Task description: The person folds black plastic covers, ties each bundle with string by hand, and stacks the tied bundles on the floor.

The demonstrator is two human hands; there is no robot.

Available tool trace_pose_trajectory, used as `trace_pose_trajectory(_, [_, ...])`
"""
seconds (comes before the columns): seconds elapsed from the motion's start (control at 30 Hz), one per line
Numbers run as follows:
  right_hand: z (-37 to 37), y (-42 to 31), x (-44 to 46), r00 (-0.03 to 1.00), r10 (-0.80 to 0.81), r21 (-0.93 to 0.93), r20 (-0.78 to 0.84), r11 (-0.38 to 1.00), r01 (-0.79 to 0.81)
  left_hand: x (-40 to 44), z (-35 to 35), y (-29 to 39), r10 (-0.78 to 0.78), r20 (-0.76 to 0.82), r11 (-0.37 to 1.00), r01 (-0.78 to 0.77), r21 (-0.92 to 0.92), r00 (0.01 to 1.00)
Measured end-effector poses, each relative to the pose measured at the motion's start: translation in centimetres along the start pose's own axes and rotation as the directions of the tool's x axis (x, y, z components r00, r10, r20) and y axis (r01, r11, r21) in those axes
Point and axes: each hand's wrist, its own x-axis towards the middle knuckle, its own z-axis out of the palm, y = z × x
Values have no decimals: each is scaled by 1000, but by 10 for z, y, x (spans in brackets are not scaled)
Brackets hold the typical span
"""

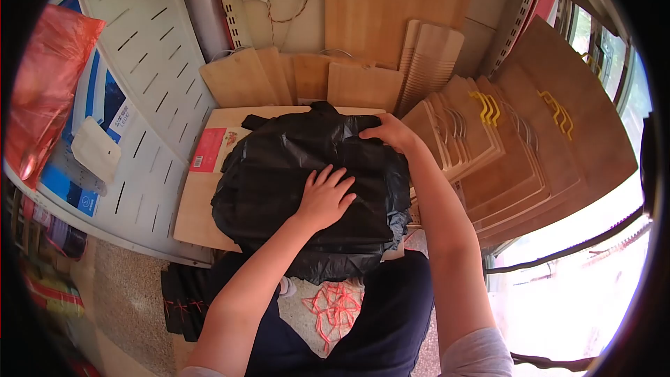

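A broad stack of black plastic bags [279, 146] lies on a pale wooden board [199, 213] in front of me, its edges crumpled and hanging over the near side. My left hand [324, 199] rests flat on the middle of the bags, palm down, fingers spread. At the far right corner, my right hand [392, 132] has its fingers curled over the bags' edge and grips the plastic. Part of a pink label [208, 150] shows on the board, left of the bags.
Wooden cutting boards [363, 84] lean along the back; more boards with yellow handles [485, 108] stand on the right. A white slotted panel [139, 49] and a red plastic bag [49, 84] are on the left. Pink string [333, 311] and bundled black bags [183, 304] lie below.
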Motion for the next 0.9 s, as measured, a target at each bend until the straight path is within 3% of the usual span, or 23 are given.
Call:
trace_pose_trajectory(0.03, [0, 0, 1, 997, -80, -16, -11, 997, 80, 1, -3, 0, -1, 0, 1000, 1, 0, 1000])
trace_pose_trajectory(0.1, [0, 4, 1, 993, -111, -118, -36, 987, 106, 0, -21, 3, -65, -176, 996, 52, -78, 982])
trace_pose_trajectory(0.13, [3, 2, -3, 988, -144, -218, -63, 967, 128, -4, -41, 13, -10, -292, 999, 25, 46, 956])
trace_pose_trajectory(0.17, [5, 1, -8, 988, -145, -215, -61, 968, 129, -13, -54, 16, 10, -278, 991, 27, 128, 961])
trace_pose_trajectory(0.23, [18, -17, -36, 972, -227, -279, -59, 939, 203, -32, -54, 12, -44, -67, 994, 51, 101, 997])
trace_pose_trajectory(0.27, [22, -16, -44, 972, -227, -279, -54, 938, 204, -42, -45, 5, -103, 30, 994, 104, -24, 994])
trace_pose_trajectory(0.4, [42, -2, -87, 874, -470, -392, 120, 787, 477, -53, -50, -11, -61, 7, 974, 61, -216, 998])
trace_pose_trajectory(0.47, [51, 9, -111, 788, -567, -488, 239, 632, 602, -59, -64, -10, 78, -2, 997, -78, 6, 997])
trace_pose_trajectory(0.5, [56, 16, -121, 760, -585, -545, 284, 553, 630, -66, -68, -8, 74, -7, 997, -74, 4, 997])
trace_pose_trajectory(0.57, [63, 27, -136, 759, -563, -615, 328, 483, 624, -78, -73, -2, 190, -108, 967, -167, 194, 976])
trace_pose_trajectory(0.67, [69, 41, -146, 782, -535, -729, 318, 390, 563, -65, -91, 6, 271, -221, 923, -187, 336, 937])
trace_pose_trajectory(0.8, [70, 46, -149, 801, -518, -758, 302, 379, 531, -64, -91, -18, -9, 61, 969, -7, 249, 998])
trace_pose_trajectory(0.9, [76, 34, -167, 852, -432, -779, 296, 408, 477, -70, -82, -33, -35, 162, 990, 12, 143, 986])
